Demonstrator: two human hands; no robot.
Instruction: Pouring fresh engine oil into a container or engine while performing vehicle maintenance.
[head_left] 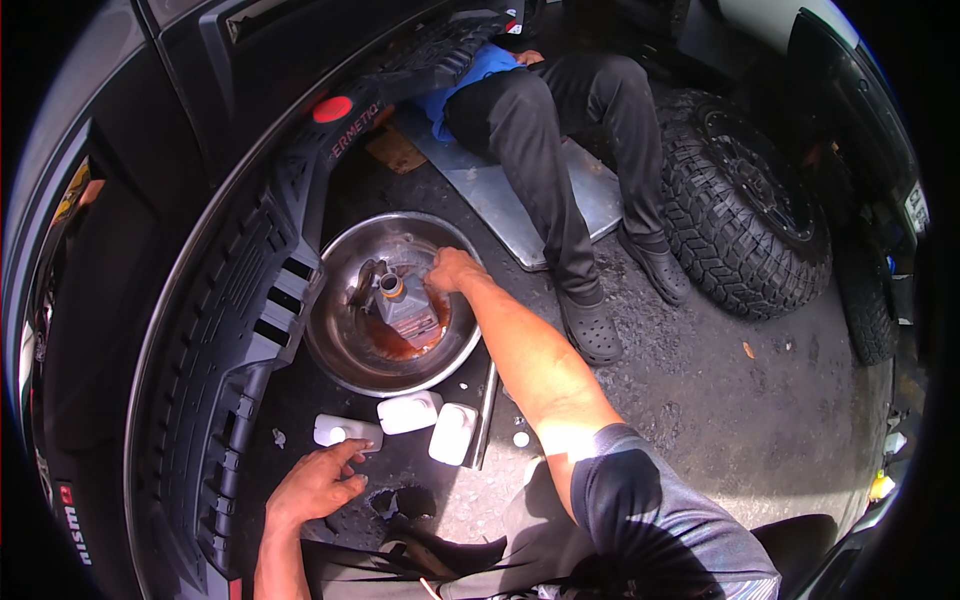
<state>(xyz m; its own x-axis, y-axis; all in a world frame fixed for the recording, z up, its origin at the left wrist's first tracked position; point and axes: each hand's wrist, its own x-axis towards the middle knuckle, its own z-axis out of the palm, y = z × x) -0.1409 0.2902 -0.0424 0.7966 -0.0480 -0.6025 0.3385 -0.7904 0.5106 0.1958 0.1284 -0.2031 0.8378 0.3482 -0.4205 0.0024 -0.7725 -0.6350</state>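
A wide steel bowl [335, 350] stands on the ground beside the vehicle, with reddish fluid [392, 343] in its bottom. In the fluid lies a grey boxy part [412, 312], its round neck ringed in orange, resembling a transmission filter. A dark part [362, 285] sits to its left. My right hand [455, 272] reaches over the bowl's right side, fingers curled; what they hold, if anything, is hidden. Nearer me, my left hand [318, 482] has its fingers apart beside a white plastic bottle [345, 432]. Two more white bottles, one in the middle [408, 411] and one at right [453, 434], lie alongside.
Black vehicle trim [215, 400] borders the left side. Beyond the bowl, another person [520, 130] lies partly under the vehicle on a metal sheet [490, 205], knees raised. A large off-road wheel [740, 210] leans at the far right. A thin bar [486, 415] lies right of the bottles.
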